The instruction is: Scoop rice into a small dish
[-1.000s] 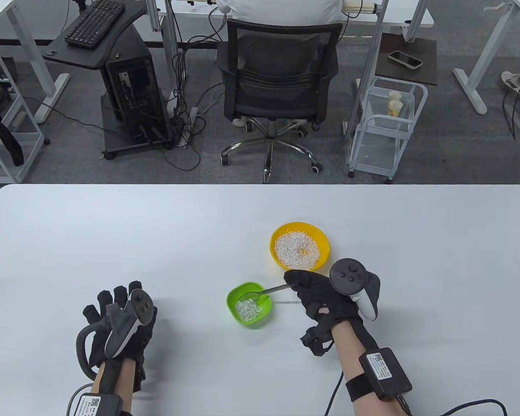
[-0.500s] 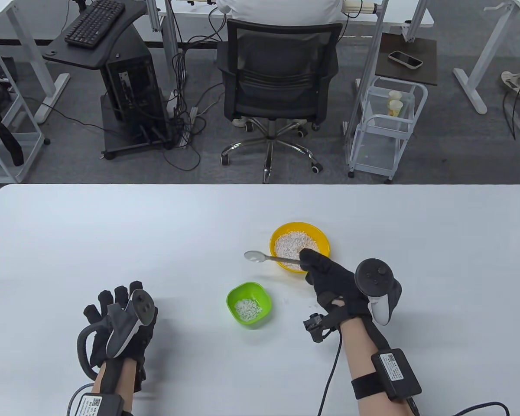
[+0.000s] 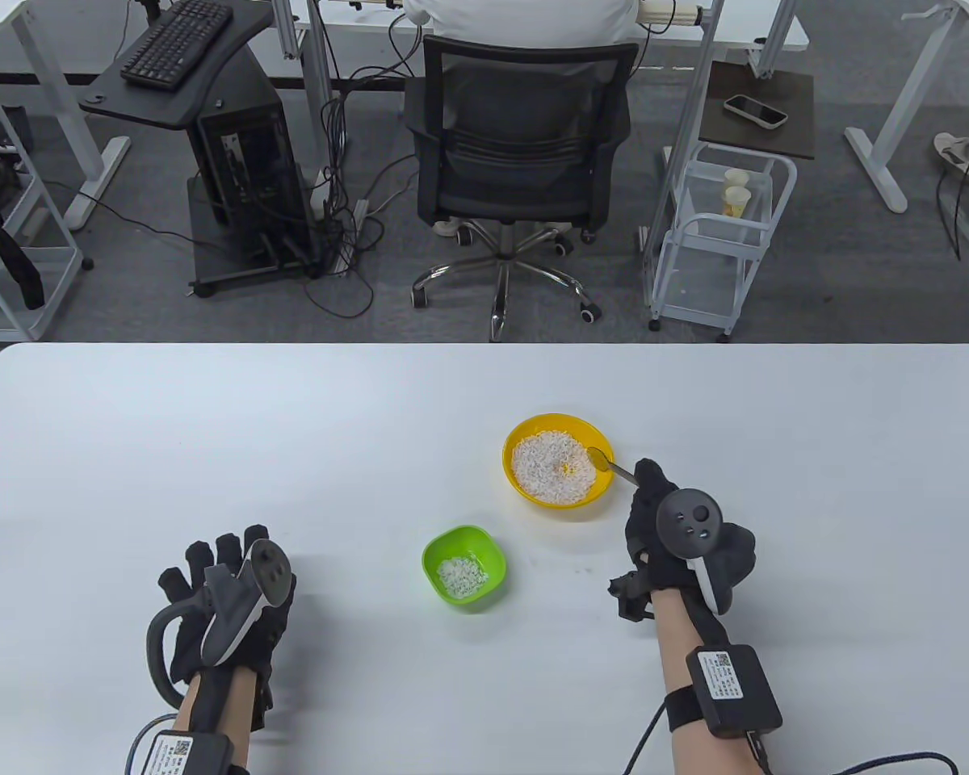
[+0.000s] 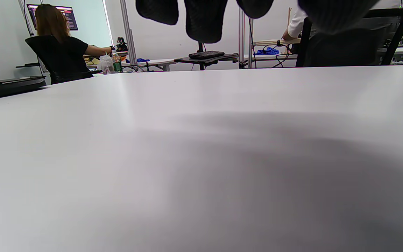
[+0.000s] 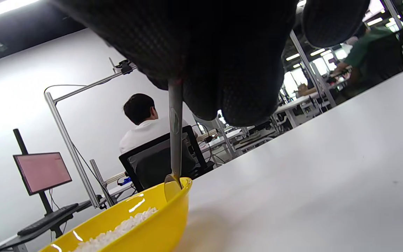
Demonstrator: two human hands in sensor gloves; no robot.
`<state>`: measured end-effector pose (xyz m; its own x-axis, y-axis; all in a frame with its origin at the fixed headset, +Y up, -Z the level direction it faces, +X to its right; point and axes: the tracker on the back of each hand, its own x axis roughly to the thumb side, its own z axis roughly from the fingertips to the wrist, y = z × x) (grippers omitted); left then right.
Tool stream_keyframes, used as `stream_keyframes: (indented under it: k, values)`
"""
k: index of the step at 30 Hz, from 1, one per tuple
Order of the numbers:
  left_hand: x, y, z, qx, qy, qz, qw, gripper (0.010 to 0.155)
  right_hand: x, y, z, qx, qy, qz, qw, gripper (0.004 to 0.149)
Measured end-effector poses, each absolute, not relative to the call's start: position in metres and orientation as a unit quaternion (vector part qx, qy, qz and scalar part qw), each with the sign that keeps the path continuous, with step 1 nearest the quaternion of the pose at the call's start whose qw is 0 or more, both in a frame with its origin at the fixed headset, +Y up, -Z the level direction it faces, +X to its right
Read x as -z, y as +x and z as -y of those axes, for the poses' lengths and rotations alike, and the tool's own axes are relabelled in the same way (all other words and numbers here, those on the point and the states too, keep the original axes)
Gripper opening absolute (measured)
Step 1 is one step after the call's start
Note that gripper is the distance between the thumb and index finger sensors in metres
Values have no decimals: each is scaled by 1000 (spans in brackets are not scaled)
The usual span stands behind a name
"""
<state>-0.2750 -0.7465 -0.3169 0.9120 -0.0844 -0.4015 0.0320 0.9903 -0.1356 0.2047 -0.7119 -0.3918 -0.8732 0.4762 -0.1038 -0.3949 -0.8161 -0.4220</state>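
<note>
Two bowls sit on the white tabletop (image 3: 210,420): a yellow bowl (image 3: 606,476) full of rice (image 3: 553,467) further back, and the small green dish (image 3: 491,580) nearer and to its left, with a little rice already at the bottom.

Right hand (image 3: 678,537) pinches a thin metal spoon (image 3: 606,462) by the far end of its handle, fingers (image 5: 247,101) closed around it, and the spoon bowl sits right at the right-hand rim of the yellow bowl, just over the rice. Left hand (image 3: 226,597) rests on the tabletop well off to the left, fingers spread and holding nothing.

Handling-wise, my read:
- Spoon looks stiff, light and smooth metal, so it could twist in a glove if the grip is loose. Holding it at the handle end gives reach but less control over tilt.
- Rice looks dry and loose, so it'll pour like sand and roll off a shallow spoon if it tips at all. Keep it level on the way over.
- Both bowls look like light plastic and could slide if the spoon pushes on the rim. The free hand could steady the green dish by its outer wall.
- The green dish is small, so aim for the middle.
</note>
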Motion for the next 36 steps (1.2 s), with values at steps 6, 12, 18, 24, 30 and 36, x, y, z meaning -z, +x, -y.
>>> stream_keyframes:
  k: [6,12,18,24,30,36]
  values:
    - [316,-274,745,23,-61,-206,976,71,395,204,721,-932,-93,152,315,40]
    - [316,-274,746,28,-64,-207,976,71,396,205,736,-872,-115,94,466,40]
    - [315,-272,744,25,-61,-205,977,71,398,203,756,-819,-159,50,549,42]
    - [315,-274,744,14,-58,-203,977,72,395,208,764,-792,-199,50,576,43]
    - [314,-275,741,10,-55,-200,978,72,395,215,769,-772,-220,48,595,43]
    - [313,-275,740,7,-54,-198,979,73,394,220,763,-760,-215,57,610,43]
